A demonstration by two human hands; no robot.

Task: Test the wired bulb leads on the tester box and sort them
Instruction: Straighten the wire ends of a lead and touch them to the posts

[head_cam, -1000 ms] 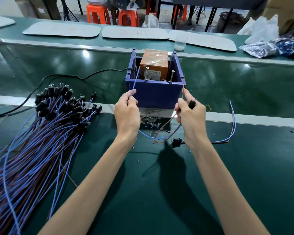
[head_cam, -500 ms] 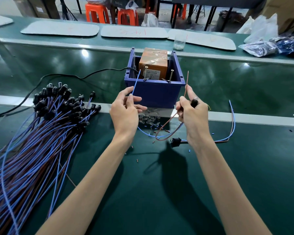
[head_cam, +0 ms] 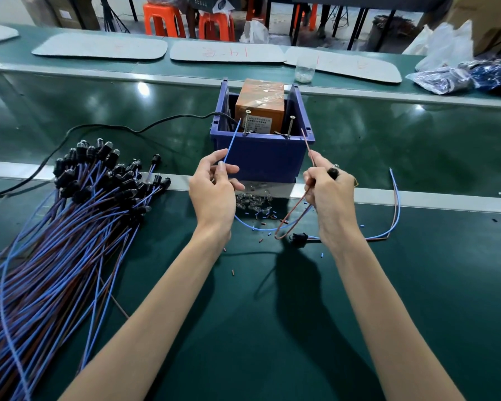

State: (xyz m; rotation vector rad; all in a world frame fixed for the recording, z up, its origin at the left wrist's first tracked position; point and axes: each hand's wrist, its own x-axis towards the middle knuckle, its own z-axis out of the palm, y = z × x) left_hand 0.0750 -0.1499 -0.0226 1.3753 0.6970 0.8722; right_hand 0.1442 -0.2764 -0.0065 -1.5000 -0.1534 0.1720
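Bright overhead light puts glare spots on the green belt [head_cam: 70, 105]; edges curve

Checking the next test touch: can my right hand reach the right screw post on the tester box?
Probably yes: the right hand holds the brown lead, its tip close to the right screw post, nothing between them.

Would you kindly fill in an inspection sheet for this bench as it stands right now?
Surface: green bench mat, pale rail across it.
Job's things: blue tester box with orange unit and two upright screws; bundle of bulb leads at left; a single lead lying at right.
Clutter: loose glass bulbs and insulation scraps before the box.
Hands: left hand pinches the blue lead; right hand grips the brown lead and a black socket.
Cables: black cord enters the box from the left.
Surroundings: orange stools, plastic bags, clear jar.
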